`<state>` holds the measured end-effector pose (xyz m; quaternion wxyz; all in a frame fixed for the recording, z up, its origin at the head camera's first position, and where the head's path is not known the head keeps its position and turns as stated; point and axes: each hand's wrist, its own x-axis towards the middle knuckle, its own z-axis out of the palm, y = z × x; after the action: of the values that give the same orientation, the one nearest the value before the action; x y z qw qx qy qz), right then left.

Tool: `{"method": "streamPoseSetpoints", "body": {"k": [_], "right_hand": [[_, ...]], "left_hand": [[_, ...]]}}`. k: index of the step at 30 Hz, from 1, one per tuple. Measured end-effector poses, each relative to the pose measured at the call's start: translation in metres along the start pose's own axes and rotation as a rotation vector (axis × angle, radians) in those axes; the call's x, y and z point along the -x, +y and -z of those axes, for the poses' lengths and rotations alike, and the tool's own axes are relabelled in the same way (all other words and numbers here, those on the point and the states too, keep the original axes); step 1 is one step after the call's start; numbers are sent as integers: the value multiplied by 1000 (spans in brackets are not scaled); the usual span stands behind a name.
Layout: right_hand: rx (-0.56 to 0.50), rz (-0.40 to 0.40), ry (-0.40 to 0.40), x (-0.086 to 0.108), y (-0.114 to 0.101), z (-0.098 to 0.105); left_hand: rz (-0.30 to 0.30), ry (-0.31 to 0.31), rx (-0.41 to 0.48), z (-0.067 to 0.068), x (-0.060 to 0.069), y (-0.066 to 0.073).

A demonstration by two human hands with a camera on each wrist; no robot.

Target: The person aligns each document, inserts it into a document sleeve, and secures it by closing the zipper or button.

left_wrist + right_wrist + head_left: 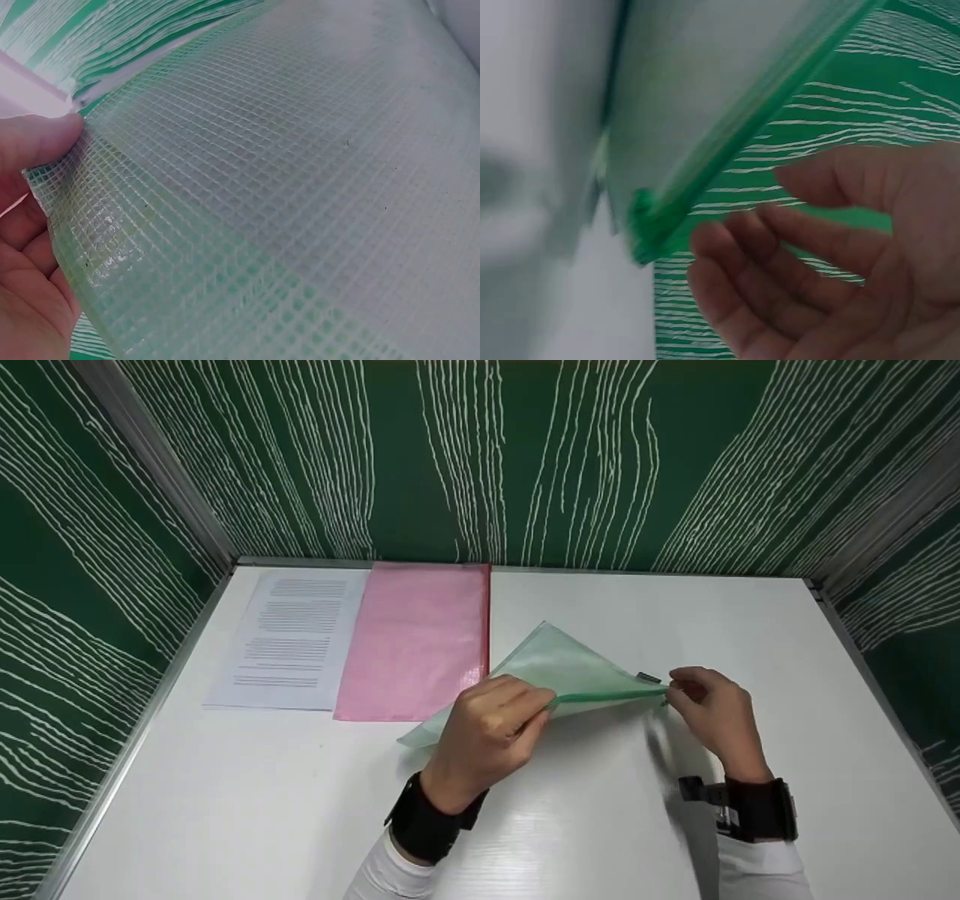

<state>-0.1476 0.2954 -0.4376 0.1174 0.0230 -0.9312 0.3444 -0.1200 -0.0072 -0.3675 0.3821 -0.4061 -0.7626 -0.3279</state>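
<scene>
A translucent green mesh pouch [562, 660] is held tilted above the table in the head view, its darker green zip strip [611, 695] running rightward. The left hand [491, 727] pinches its near edge; in the left wrist view the thumb and curled fingers of this hand [30, 292] grip the mesh [225, 165]. By the strip's right end is the right hand [720, 720]. In the right wrist view, this hand [892, 277] has loosely bent fingers, with a gap between thumb and fingers, beside the green end piece [646, 225]; nothing is visibly held.
A pink pouch [416, 641] with a red edge lies left of the green one, partly behind it. Printed white sheets [292, 637] lie farther left. A small dark item [649, 678] shows by the green pouch's right end. Green, white-streaked panels surround the white table [225, 810].
</scene>
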Motion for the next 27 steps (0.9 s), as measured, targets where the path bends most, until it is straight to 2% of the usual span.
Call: {"method": "streamPoseSetpoints", "body": {"k": [4,8,11,14,17,21,24,27], "right_hand": [[-75,161,-106,3,-13,2],[-93,204,-144,4,-19,1],[-86,221,-136,4,-19,-2],[-98,223,-74,3,-19,-4],[-105,184,-10,3,-19,-5],[-68,79,-19,4,-19,-6],[-106,-19,-102,4,-19,-4],[-286,-126,-230,3,-20,-4]], "left_hand": [[-10,-2,-8,-1,0,1],[-15,-4,-17,-3,0,4],[-18,-11,-23,-5,1,7],[-32,-17,-32,-8,1,10],[-51,-23,-45,-11,0,14],[-66,-28,-55,-17,1,20],[-70,-27,-55,-21,2,25],[-79,-24,-49,-26,3,29]]}}
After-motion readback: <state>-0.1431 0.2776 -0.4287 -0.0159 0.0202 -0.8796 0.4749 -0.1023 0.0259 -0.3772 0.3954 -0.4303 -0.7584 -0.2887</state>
